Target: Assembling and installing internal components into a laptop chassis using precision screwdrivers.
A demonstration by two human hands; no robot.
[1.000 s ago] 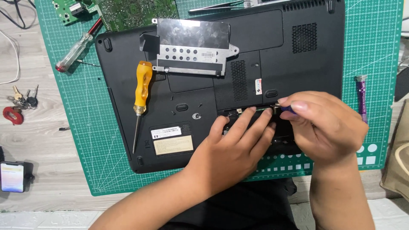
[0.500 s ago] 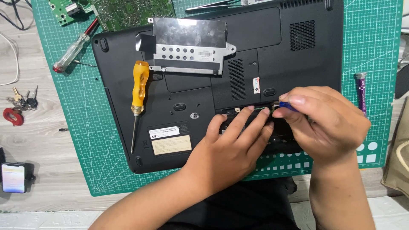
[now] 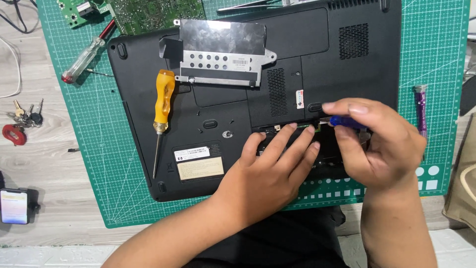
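Observation:
A black laptop (image 3: 228, 106) lies upside down on a green cutting mat (image 3: 104, 144). My left hand (image 3: 270, 171) rests flat on its underside, fingers spread over an open bay near the front edge. My right hand (image 3: 374, 141) pinches a small blue-handled tool (image 3: 347, 121) whose tip points into that bay beside my left fingertips. On the laptop lie a yellow-handled screwdriver (image 3: 162, 106) and a silver metal drive bracket (image 3: 220, 52).
A clear-handled red screwdriver (image 3: 84, 59) and a green circuit board (image 3: 148, 10) sit at the mat's top left. A purple tool (image 3: 421, 106) lies on the mat's right. Keys (image 3: 22, 121) and a phone (image 3: 14, 206) are on the wooden table at left.
My right hand has lifted slightly, and the blue tool now shows more clearly between thumb and fingers. My left hand stays on the bay.

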